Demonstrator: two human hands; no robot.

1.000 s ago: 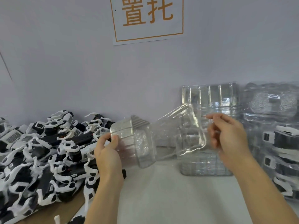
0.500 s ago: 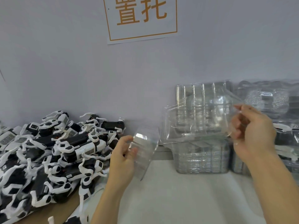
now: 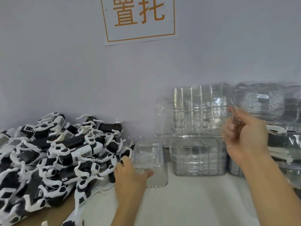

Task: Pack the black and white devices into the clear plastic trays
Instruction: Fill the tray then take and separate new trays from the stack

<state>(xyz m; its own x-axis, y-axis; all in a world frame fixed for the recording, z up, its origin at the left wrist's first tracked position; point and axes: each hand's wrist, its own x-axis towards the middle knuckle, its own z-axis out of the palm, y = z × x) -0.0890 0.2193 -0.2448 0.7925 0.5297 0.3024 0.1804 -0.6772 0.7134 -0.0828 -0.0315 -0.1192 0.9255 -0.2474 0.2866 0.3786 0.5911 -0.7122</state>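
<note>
Left hand (image 3: 130,175): fingers grasping small clear tray (image 3: 150,162), set on bench (image 3: 187,201) beside device pile (image 3: 53,154).
Right hand (image 3: 244,136): fingers clenched on raised second tray (image 3: 189,116), above tray stack (image 3: 197,156).
Advice: seat small tray flat, open side up; park second tray; then lift one device from pile top, avoiding tangled white arms.

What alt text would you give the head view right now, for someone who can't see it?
A person's left hand holds a small clear plastic tray on the white table, while the right hand grips a larger clear plastic tray raised before a stack of clear trays. A pile of black and white devices lies to the left.
</note>
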